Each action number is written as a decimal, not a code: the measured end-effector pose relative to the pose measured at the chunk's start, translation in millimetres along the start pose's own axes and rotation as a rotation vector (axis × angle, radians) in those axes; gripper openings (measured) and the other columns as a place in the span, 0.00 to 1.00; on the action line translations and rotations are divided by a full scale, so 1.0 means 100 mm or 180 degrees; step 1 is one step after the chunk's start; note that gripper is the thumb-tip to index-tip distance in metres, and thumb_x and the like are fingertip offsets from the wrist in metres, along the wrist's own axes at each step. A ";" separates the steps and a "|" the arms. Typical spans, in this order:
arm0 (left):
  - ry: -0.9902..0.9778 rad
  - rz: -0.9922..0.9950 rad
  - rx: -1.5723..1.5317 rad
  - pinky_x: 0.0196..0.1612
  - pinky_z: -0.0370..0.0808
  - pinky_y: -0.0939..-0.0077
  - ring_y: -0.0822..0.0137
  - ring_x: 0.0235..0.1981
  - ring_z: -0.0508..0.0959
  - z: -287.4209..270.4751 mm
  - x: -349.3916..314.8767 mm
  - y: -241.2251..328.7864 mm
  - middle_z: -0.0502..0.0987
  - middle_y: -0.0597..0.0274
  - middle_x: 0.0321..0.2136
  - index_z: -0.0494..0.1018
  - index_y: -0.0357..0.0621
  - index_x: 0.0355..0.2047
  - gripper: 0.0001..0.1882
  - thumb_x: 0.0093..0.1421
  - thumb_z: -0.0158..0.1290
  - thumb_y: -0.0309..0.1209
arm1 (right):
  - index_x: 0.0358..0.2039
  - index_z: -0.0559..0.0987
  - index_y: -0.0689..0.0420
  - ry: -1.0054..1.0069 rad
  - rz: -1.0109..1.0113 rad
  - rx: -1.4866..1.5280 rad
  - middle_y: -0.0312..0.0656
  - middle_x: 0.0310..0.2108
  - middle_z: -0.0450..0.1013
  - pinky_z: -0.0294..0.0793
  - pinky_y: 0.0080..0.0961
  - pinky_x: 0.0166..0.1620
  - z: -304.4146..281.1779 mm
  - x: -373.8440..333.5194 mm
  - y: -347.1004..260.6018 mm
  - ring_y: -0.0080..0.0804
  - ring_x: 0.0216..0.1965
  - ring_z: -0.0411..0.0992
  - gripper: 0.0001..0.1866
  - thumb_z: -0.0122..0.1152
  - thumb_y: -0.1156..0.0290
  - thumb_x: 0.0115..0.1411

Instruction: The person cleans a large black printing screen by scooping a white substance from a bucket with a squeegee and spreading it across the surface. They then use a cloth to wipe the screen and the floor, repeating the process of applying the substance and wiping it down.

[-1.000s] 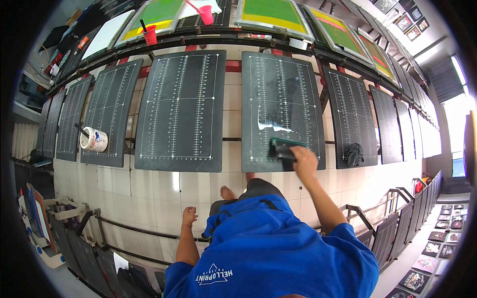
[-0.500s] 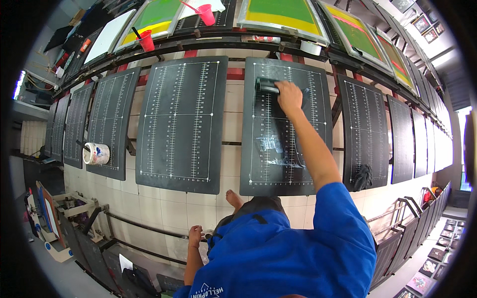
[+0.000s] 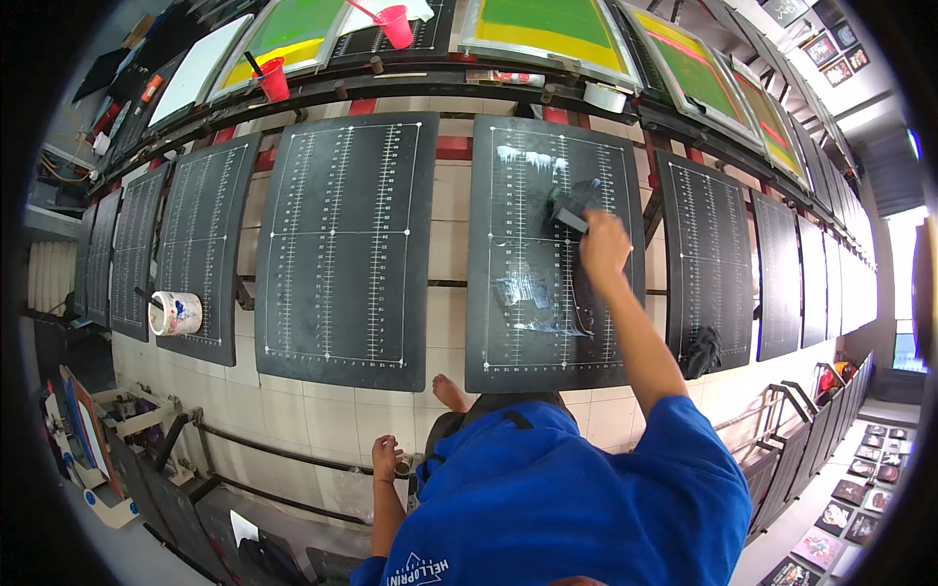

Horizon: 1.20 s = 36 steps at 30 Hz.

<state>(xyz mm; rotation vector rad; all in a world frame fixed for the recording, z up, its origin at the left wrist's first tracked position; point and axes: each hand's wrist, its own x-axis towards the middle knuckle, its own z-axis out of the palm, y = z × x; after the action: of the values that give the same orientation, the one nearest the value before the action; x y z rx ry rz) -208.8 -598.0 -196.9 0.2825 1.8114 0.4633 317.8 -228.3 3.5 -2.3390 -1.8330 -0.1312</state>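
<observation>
My right hand [image 3: 606, 244] is closed on a dark, flat-edged scraper [image 3: 570, 217]. It rests on the upper middle of a black board [image 3: 489, 293] ruled with white scales. A shiny wet film [image 3: 528, 291] lies on the lower part of this board, and glossy pale streaks [image 3: 531, 158] mark its upper end. Low at my left side, my left hand [image 3: 387, 456] has curled fingers. A small round rim shows beside it, but what the fingers hold is not clear.
A similar black board [image 3: 342, 293] stands to the left. Farther left, a paint-stained white tub [image 3: 176, 313] sits on another board. A crumpled black cloth [image 3: 703, 352] lies on the board to the right. Framed green-and-yellow screens [image 3: 547, 34] and red cups [image 3: 272, 80] line the far rail.
My right hand has drawn the scraper toward me and to the right, from the board's upper left. Pale streaks now show near its upper end. My left hand stays low at my side.
</observation>
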 end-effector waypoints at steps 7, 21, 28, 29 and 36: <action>0.0242 0.0543 -0.0014 0.28 0.77 0.76 0.69 0.28 0.79 -0.14 -0.03 0.03 0.77 0.58 0.32 0.72 0.37 0.42 0.10 0.65 0.54 0.30 | 0.37 0.81 0.55 0.0270 -0.0001 0.0409 0.43 0.41 0.76 0.79 0.41 0.47 0.30 1.24 -0.90 0.45 0.46 0.76 0.09 0.60 0.73 0.55; 0.0354 0.0721 -0.0202 0.22 0.73 0.76 0.70 0.19 0.73 -0.23 0.40 -0.65 0.73 0.59 0.19 0.72 0.33 0.33 0.08 0.68 0.48 0.26 | 0.53 0.77 0.52 -0.0463 -0.0846 0.0690 0.38 0.50 0.75 0.74 0.33 0.55 -0.55 -1.83 -0.09 0.40 0.52 0.73 0.35 0.62 0.83 0.39; 0.0148 0.0752 -0.0423 0.18 0.71 0.76 0.71 0.16 0.72 -0.22 0.60 -0.72 0.73 0.61 0.19 0.71 0.35 0.31 0.09 0.68 0.47 0.26 | 0.49 0.80 0.55 -0.0070 -0.0581 0.0554 0.41 0.48 0.76 0.73 0.33 0.53 -0.52 -2.73 0.11 0.42 0.50 0.74 0.31 0.61 0.85 0.40; 0.0192 0.0760 -0.0262 0.18 0.71 0.76 0.71 0.16 0.72 -0.24 0.60 -0.69 0.73 0.60 0.19 0.71 0.35 0.31 0.08 0.67 0.48 0.26 | 0.50 0.80 0.54 -0.0135 -0.0689 0.0604 0.41 0.48 0.76 0.74 0.33 0.53 -0.51 -2.77 -0.05 0.40 0.50 0.73 0.31 0.61 0.85 0.40; 0.0517 0.1030 0.0324 0.21 0.74 0.75 0.69 0.17 0.75 -0.43 0.38 -0.29 0.76 0.57 0.18 0.74 0.33 0.26 0.07 0.60 0.55 0.25 | 0.54 0.75 0.54 0.0397 -0.0273 0.0246 0.41 0.48 0.74 0.76 0.37 0.50 0.00 -1.27 -0.28 0.42 0.50 0.72 0.30 0.63 0.80 0.47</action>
<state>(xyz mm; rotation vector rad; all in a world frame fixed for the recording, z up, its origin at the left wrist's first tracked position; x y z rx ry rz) -259.5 -615.3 -232.8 0.6299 1.9586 0.6353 259.4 -343.2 -16.6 -2.1509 -1.8443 -0.2080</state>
